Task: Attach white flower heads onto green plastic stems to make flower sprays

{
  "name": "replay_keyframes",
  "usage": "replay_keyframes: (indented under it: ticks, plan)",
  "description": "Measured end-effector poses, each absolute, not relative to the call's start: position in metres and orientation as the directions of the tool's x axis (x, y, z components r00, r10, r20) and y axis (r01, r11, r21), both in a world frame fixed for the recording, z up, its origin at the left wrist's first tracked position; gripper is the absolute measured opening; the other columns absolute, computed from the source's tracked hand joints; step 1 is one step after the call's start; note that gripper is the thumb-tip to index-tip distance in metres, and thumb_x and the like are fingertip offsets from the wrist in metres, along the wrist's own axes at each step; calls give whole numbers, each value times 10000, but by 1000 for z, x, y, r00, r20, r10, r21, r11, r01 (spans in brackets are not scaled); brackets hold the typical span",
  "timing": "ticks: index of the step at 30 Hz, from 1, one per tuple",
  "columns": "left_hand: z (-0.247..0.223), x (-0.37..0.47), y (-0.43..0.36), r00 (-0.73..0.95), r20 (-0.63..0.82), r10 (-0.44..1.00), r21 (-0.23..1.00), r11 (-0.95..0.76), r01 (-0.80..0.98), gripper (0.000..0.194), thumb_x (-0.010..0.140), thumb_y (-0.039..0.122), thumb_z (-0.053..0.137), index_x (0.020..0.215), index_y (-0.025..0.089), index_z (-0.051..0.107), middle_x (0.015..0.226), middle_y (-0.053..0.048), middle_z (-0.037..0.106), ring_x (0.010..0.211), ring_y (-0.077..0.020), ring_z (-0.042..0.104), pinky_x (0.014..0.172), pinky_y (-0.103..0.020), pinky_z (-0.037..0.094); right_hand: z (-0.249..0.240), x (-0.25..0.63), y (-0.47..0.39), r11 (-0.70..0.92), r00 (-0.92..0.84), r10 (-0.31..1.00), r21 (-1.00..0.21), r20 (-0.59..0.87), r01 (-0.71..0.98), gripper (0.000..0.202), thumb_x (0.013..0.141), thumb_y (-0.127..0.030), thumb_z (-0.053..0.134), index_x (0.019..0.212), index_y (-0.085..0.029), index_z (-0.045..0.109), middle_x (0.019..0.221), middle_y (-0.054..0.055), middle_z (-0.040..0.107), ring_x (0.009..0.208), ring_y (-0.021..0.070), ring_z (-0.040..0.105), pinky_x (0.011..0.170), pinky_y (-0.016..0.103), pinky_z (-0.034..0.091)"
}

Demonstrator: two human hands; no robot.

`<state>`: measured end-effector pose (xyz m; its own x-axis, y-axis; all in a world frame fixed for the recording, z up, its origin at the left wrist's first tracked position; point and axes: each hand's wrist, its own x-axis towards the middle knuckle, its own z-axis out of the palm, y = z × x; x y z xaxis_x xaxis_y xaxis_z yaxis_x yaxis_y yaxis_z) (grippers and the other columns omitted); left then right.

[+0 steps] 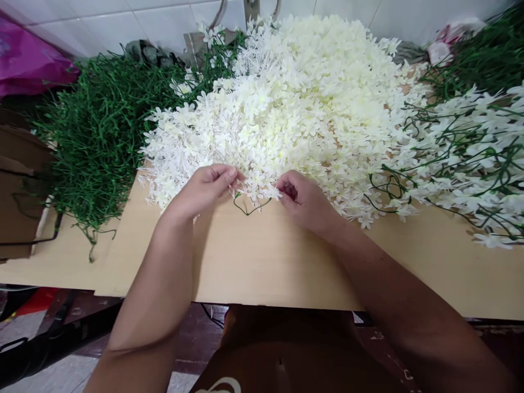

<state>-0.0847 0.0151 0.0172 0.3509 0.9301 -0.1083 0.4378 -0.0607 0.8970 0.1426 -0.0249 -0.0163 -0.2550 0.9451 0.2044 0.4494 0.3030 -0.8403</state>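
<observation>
A thin green plastic stem point(248, 213) hangs bent in a V between my two hands, just above the table. At its right end sits a white artificial flower point(273, 192), pinched by the fingertips of my right hand point(302, 197). My left hand point(213, 184) is closed in a pinch by the stem's left end; the exact spot under its fingertips is hidden. Right behind both hands rises a large heap of loose white and cream artificial flowers point(286, 109), and its front edge reaches my fingers.
Green plastic stems point(102, 125) are piled at the left, beside a cardboard box point(18, 191). On the right lie white flowers on green stems point(470, 158), with more green stems point(487, 54) behind. A magenta bag point(33, 54) stands far left. The wooden tabletop point(270, 267) ends near my body.
</observation>
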Motion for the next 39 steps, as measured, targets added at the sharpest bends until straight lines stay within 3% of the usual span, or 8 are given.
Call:
replay_keyframes:
  ticks: [3,7,12,17,24,30,33,39]
  plan:
    - [1,-72,19,85,126,988,825,-152,545,202,852,307,585,886,142,695,784,-34,619,695,-130,545,665,-261,456,-15,141,-27,277,-210,955,-888,211,367,221,778,-92,488,971,-169,562,847,49,592,747,157,549,709,307,453]
    - [-12,-51,19,248,310,918,551,-386,740,217,819,231,623,1011,184,712,958,-65,580,924,-202,549,815,-341,463,-12,140,-28,384,-224,921,-833,318,398,206,776,-58,488,885,-168,625,824,44,607,762,153,557,681,286,451]
    - [-10,-44,19,405,308,861,378,-501,778,175,824,232,613,957,184,716,948,-76,589,926,-229,545,811,-373,448,-5,142,-30,441,-225,897,-794,380,418,85,823,-140,556,805,-154,637,763,32,587,671,122,528,572,245,428]
    - [-4,-48,19,345,349,872,445,-478,758,99,823,193,587,819,182,686,809,-42,614,843,-209,571,762,-348,442,-2,143,-31,427,-133,903,-821,408,380,70,827,-170,594,802,-157,658,790,35,597,675,115,544,564,242,445]
    - [6,-43,11,143,545,826,568,-489,662,17,787,194,659,800,198,670,866,-30,649,840,-178,584,773,-312,446,1,133,-36,354,-52,935,-911,351,211,47,792,-129,642,799,-173,656,753,-7,675,672,108,607,636,256,505]
    - [1,-41,7,70,326,943,796,-313,519,36,827,218,599,802,192,604,649,25,591,571,-104,536,554,-237,394,-4,127,-33,382,8,920,-901,391,204,57,793,-141,639,752,-179,653,792,11,680,741,130,636,665,278,541]
    - [3,-36,5,128,203,971,881,-238,409,42,823,207,582,784,197,571,591,38,560,537,-102,524,527,-228,381,-8,126,-30,440,35,889,-872,457,215,58,787,-132,642,760,-179,663,902,43,674,845,149,654,708,293,567]
    - [12,-24,2,141,155,978,948,-187,257,100,733,108,605,678,177,556,631,33,532,576,-84,469,543,-216,366,-13,125,-25,430,99,886,-883,453,190,71,801,-131,638,781,-195,663,986,47,655,923,159,660,797,329,590]
